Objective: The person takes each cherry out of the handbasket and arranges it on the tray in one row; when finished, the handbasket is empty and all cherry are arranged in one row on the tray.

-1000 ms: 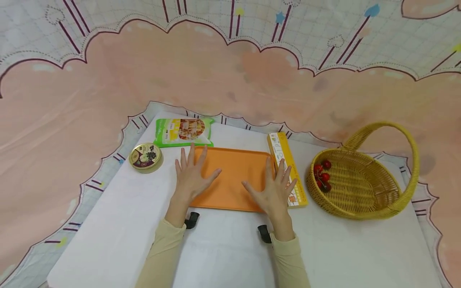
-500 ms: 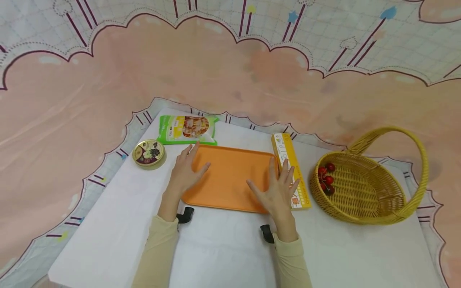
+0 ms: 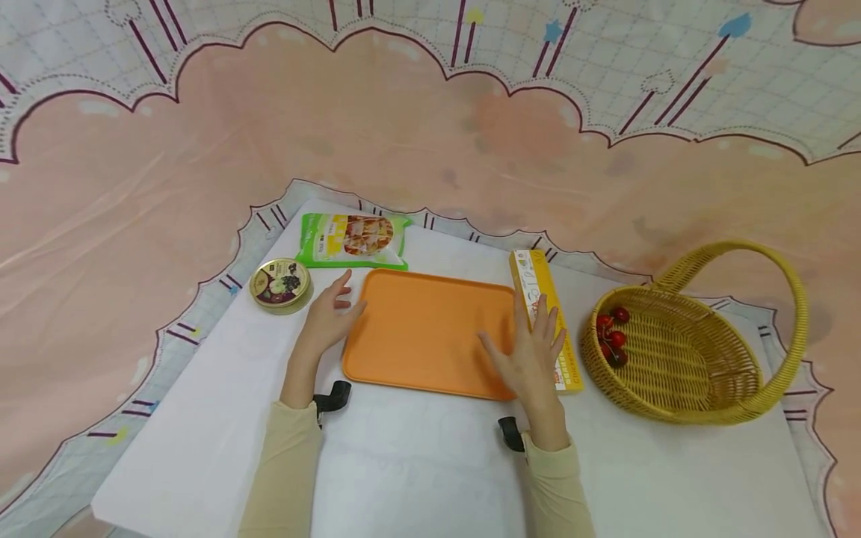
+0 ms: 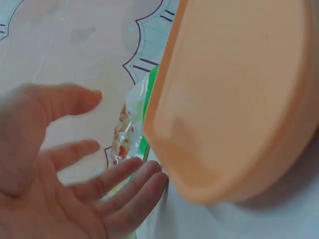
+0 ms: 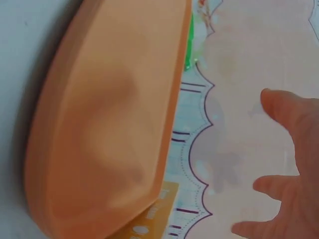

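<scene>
Orange tray (image 3: 430,332) lying flat near the middle of the tabletop (image 3: 222,418), long sides running toward the left and right edges. Left hand (image 3: 326,317) poised at the tray's left short edge, grip apart, fingers relaxed and holding nothing; contact with the rim cannot be told from the head view, and the left wrist view shows the palm (image 4: 55,199) clear of the tray (image 4: 234,99). Right hand (image 3: 534,351) over the tray's right short edge, grip likewise apart, fingers spread, lying partly above the yellow box (image 3: 538,288).

Probable step: taking hold of the tray by both short edges.

- Set thumbs on the rim and fingers beneath, one hand per edge, at matching points.
- Keep right fingers on the tray side of the yellow box, which lies just beside that edge.
- Keep the left hand clear of the round tin (image 3: 279,285) and the green snack bag (image 3: 353,239) near the far left corner.
- Lift level, both sides together.
- Mind the wicker basket (image 3: 733,388) with cherries (image 3: 610,335) toward the right edge.
</scene>
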The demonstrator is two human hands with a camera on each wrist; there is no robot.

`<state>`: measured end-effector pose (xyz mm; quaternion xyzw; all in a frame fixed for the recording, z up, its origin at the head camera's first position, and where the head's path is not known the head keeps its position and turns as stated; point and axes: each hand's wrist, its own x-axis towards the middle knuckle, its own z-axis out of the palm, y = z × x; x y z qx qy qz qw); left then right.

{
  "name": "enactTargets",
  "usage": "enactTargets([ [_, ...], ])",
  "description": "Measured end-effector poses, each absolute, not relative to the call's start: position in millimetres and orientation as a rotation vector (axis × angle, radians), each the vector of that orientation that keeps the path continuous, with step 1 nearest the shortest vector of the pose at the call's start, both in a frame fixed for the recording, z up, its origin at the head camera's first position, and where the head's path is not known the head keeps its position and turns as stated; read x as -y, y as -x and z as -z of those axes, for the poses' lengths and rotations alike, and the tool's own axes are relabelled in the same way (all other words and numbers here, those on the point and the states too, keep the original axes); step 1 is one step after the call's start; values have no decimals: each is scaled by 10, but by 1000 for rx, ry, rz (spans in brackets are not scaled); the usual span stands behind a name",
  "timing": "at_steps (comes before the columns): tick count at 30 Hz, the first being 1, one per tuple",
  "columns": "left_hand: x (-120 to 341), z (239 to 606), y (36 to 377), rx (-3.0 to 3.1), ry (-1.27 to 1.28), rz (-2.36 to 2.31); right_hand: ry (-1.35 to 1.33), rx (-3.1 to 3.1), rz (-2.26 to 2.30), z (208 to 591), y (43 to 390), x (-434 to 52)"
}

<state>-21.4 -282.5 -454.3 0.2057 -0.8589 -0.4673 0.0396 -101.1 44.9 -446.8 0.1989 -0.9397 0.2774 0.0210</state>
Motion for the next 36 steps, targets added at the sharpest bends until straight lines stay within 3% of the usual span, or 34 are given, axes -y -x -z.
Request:
enactTargets([
  [7,2838,4620,225,2589,-733,1524,-574,2873,-982,4308,1160,-618],
  [21,2844,4703,255,2632,-597,1434,-196,2634,-1870,3854,1666,-1279],
  [36,2831,4794,223,2741,-527,1283,170,2942,-1613,3936,2060,-1911],
])
